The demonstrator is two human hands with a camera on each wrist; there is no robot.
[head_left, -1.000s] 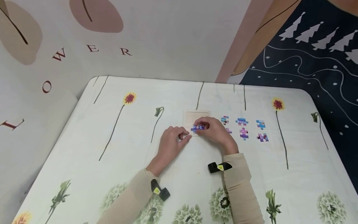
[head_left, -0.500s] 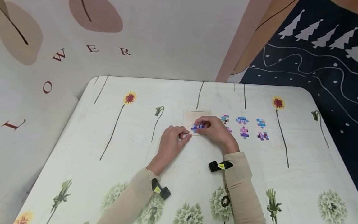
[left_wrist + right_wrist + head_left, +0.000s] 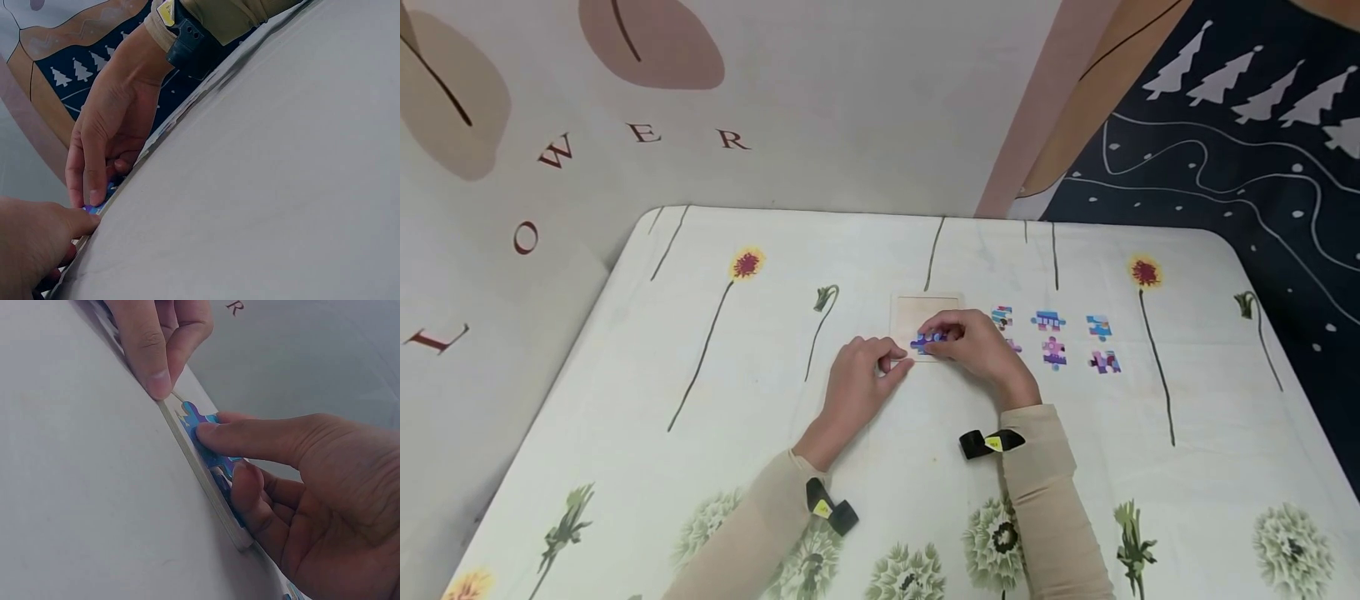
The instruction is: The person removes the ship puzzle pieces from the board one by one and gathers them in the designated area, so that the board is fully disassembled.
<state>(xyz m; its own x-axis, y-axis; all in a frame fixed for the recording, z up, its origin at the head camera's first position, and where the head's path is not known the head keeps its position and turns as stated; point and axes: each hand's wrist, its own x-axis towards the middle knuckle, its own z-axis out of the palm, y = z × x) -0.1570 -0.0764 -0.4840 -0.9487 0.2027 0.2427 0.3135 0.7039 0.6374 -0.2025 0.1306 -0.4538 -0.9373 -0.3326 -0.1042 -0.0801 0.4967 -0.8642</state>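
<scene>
In the head view, a pale wooden puzzle tray (image 3: 917, 310) lies on the table. My right hand (image 3: 981, 350) pinches a blue and purple jigsaw piece (image 3: 922, 342) over the tray's near side. In the right wrist view, its thumb (image 3: 222, 439) lies on that piece, and a darker patch of puzzle picture (image 3: 220, 480) shows beside it; whether this is a separate piece I cannot tell. My left hand (image 3: 859, 379) holds the tray's near left corner between thumb and curled fingers. The piece is mostly hidden by hands in the left wrist view.
Several loose jigsaw pieces lie in two rows right of the tray, among them a blue one (image 3: 1048, 321), a pink one (image 3: 1054, 354) and a purple one (image 3: 1105, 362). The table (image 3: 760, 467) has a flower-print cloth. Walls stand behind it.
</scene>
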